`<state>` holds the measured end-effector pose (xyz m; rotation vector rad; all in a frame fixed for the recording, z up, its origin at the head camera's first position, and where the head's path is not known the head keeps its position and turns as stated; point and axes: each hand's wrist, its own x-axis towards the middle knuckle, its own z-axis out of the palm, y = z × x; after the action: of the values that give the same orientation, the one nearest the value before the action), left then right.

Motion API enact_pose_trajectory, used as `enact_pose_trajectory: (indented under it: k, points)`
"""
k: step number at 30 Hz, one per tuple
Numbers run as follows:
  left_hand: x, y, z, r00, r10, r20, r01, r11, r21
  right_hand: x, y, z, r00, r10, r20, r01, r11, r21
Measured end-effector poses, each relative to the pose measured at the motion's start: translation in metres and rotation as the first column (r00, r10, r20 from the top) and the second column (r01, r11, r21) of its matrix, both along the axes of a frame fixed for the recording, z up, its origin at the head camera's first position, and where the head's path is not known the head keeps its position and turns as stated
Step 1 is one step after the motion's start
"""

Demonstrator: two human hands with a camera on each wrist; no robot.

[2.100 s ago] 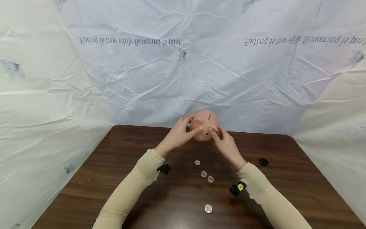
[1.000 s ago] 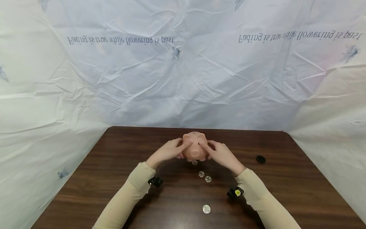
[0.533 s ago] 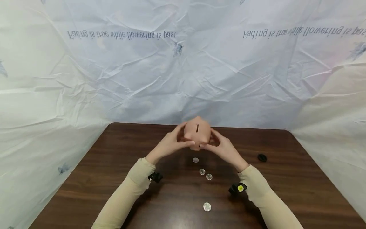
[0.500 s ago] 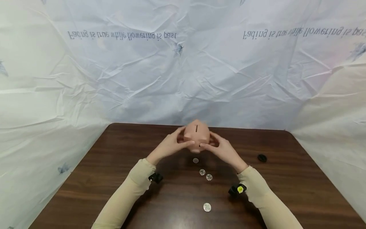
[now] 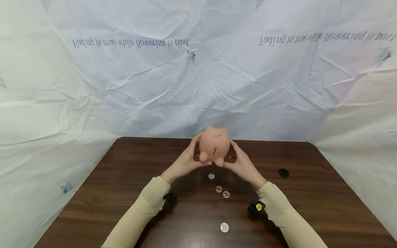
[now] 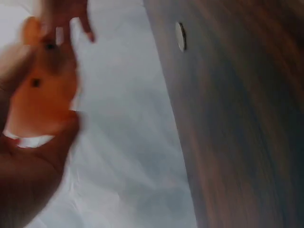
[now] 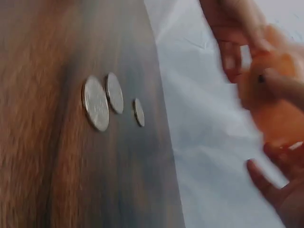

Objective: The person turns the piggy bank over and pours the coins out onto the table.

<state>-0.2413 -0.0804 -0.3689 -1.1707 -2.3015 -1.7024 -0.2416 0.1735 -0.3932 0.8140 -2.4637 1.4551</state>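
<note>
A pink piggy bank (image 5: pixel 214 146) hangs in the air over the far middle of the brown table (image 5: pixel 124 193), its coin slot turned toward me. My left hand (image 5: pixel 189 156) grips its left side and my right hand (image 5: pixel 238 158) grips its right side, fingers curled round it. Both wrist views are blurred; they show the piggy bank (image 6: pixel 42 90) (image 7: pixel 275 95) between the fingers. Just under it lies a small coin (image 5: pixel 211 176), with two more coins (image 5: pixel 219 188) (image 5: pixel 226 194) closer to me.
A larger coin (image 5: pixel 224 227) lies near the table's front edge. A small black cap (image 5: pixel 283 172) sits at the right. A crinkled white sheet (image 5: pixel 198 86) with printed text walls in the back and both sides.
The piggy bank went from low over the table up into the air. Over the last half second it rolled so that its slot swung from the top toward me. The coins have not moved.
</note>
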Motion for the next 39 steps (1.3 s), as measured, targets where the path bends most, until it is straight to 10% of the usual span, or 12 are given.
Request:
enact_pose_trajectory:
  k: [3,10,14,18,22,26,33,39]
  points:
    - [0.006,0.000,0.000,0.997,0.057,0.057,-0.055,0.998,-0.032,0.002,0.000,-0.003,0.998,-0.009,0.064,0.009,1.000,0.003]
    - [-0.007,-0.005,0.003,0.963,0.070,-0.260,-0.051,0.996,0.079,0.003,-0.003,0.015,0.943,0.009,-0.334,-0.032,0.997,-0.064]
    - [-0.011,-0.007,-0.001,0.976,0.208,-0.060,-0.214,0.970,-0.115,-0.004,-0.002,0.011,0.999,-0.009,-0.033,0.010,0.999,0.033]
    - [-0.010,-0.009,-0.008,0.938,0.335,0.093,-0.282,0.889,-0.361,-0.004,-0.003,0.004,0.968,-0.061,0.244,0.022,0.986,0.163]
    - [-0.010,-0.008,-0.003,0.977,0.214,0.003,-0.211,0.964,-0.164,0.000,-0.003,0.007,0.999,-0.020,0.037,0.020,1.000,0.002]
    - [-0.012,-0.006,0.002,0.986,0.104,-0.132,-0.107,0.994,-0.014,0.001,-0.003,0.011,0.978,0.011,-0.210,-0.027,0.997,-0.075]
    - [-0.009,-0.006,-0.006,0.978,0.201,0.062,-0.194,0.975,-0.105,0.003,-0.002,0.009,0.987,0.004,0.160,0.009,0.997,-0.081]
    - [-0.006,-0.008,0.002,0.989,0.123,-0.081,-0.124,0.992,-0.012,0.005,-0.001,0.010,0.999,0.053,-0.001,-0.053,0.988,-0.142]
